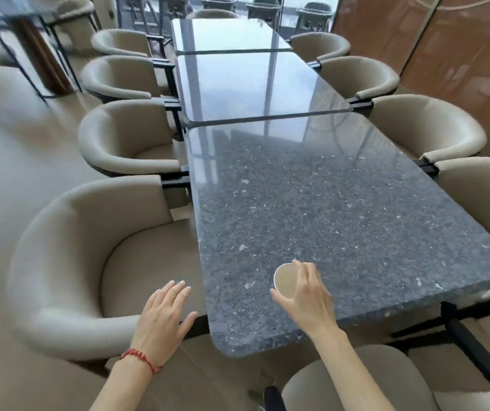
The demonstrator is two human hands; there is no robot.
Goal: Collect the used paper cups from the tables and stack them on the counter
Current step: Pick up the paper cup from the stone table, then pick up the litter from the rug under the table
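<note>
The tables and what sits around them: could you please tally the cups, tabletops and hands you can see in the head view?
Paper cup: 1, held by the right hand
Dark stone tabletops in the row: 3
Hands: 2, the left hand holding nothing
Total: 6

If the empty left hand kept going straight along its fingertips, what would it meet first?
Probably nothing on the table: the open left hand points forward over the seat of the beige curved-back chair, beside the dark speckled stone tabletop's edge. Next in line looks like that chair's backrest, though depth is unclear.
</note>
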